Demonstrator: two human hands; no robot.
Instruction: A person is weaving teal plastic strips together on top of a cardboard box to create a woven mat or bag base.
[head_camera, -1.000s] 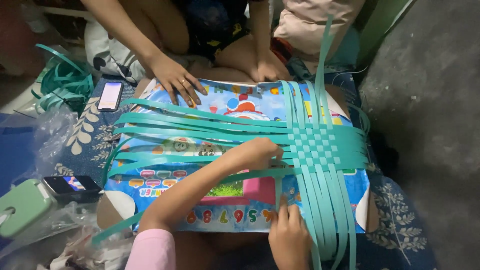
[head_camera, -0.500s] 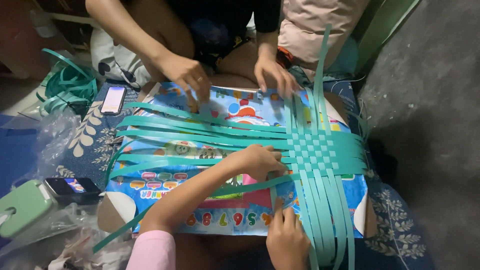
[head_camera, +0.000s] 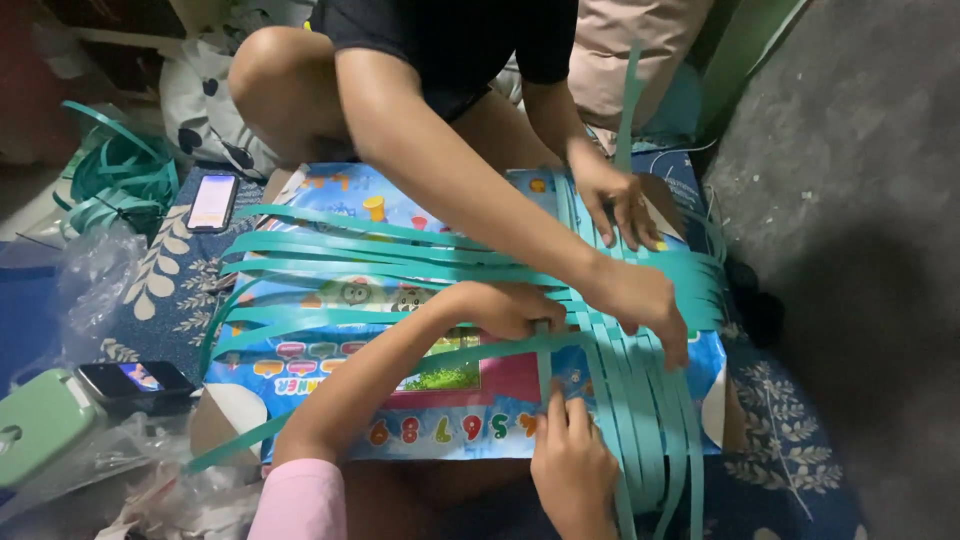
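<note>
**Four hands on one weave, and the strips could slip**

The left hand (head_camera: 505, 308) curls shut over a teal strip (head_camera: 480, 352) beside the woven patch (head_camera: 640, 300) on the colourful play mat (head_camera: 330, 215). The right hand (head_camera: 572, 462) presses mostly flat near the hanging strip ends (head_camera: 650, 420), pinching nothing I can see. A co-worker's hands (head_camera: 640, 300) crowd the same patch. Judging by this, a bumped wrist could loosen the crossings or kink a strip.

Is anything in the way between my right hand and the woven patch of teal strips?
Yes. The other person's hands lie across the woven patch, just beyond your right hand, which presses the loose strip ends at the near edge. Your left hand pinches a strip beside them.
</note>
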